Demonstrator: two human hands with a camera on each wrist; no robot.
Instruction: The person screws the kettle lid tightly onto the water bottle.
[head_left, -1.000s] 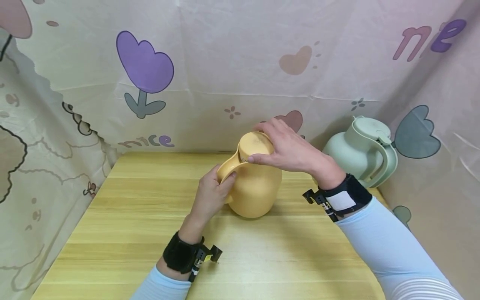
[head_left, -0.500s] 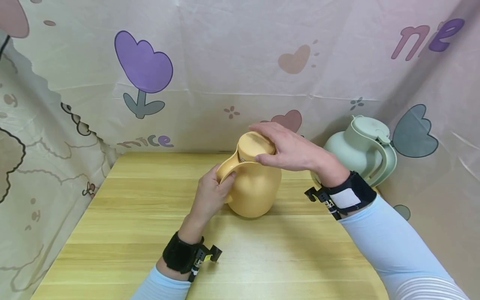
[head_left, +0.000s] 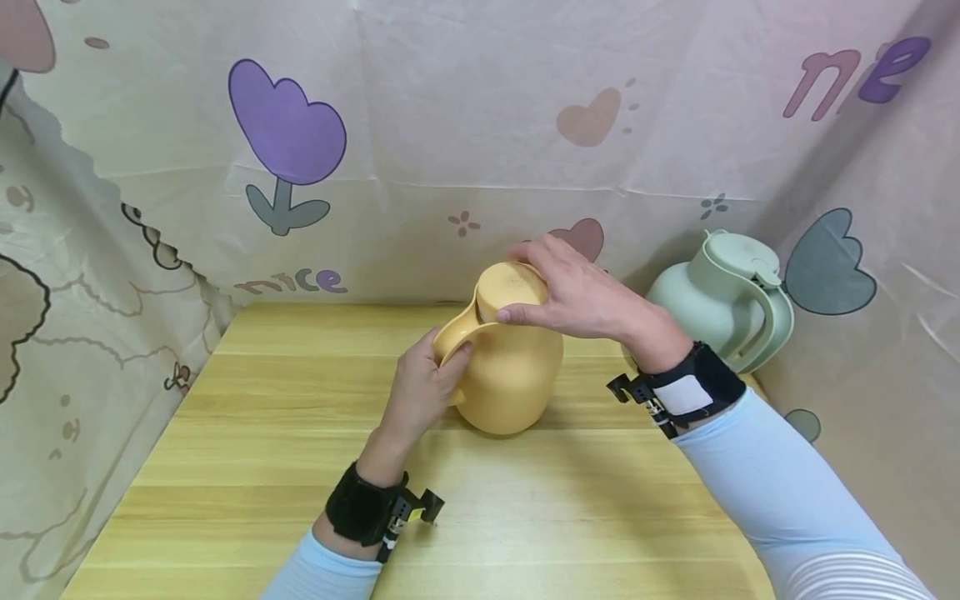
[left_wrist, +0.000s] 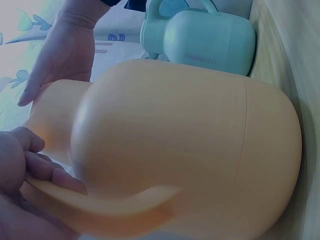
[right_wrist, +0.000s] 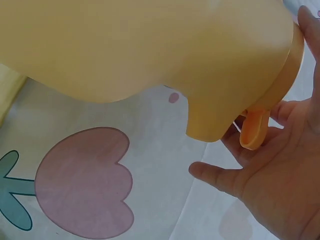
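Note:
A yellow thermos jug (head_left: 513,383) stands upright on the wooden table. Its round lid (head_left: 512,285) sits in the neck at the top. My left hand (head_left: 425,385) grips the jug's handle (left_wrist: 110,215), fingers curled round its upper part. From the right, my right hand (head_left: 581,293) reaches over the top and holds the lid's edge, with the thumb on the near side and the fingers toward the far side. In the right wrist view a small flap (right_wrist: 255,131) sticks out from the lid beside the spout (right_wrist: 207,122). The fingertips behind the lid are partly hidden.
A pale green thermos jug (head_left: 720,292) stands at the table's back right, behind my right forearm. A printed cloth (head_left: 450,108) hangs along the back and both sides. The wooden tabletop (head_left: 247,467) spreads around the yellow jug.
My right hand turns a little about the lid: its thumb slid right along the rim half a second ago and is now back left. The left hand and the jug stay put.

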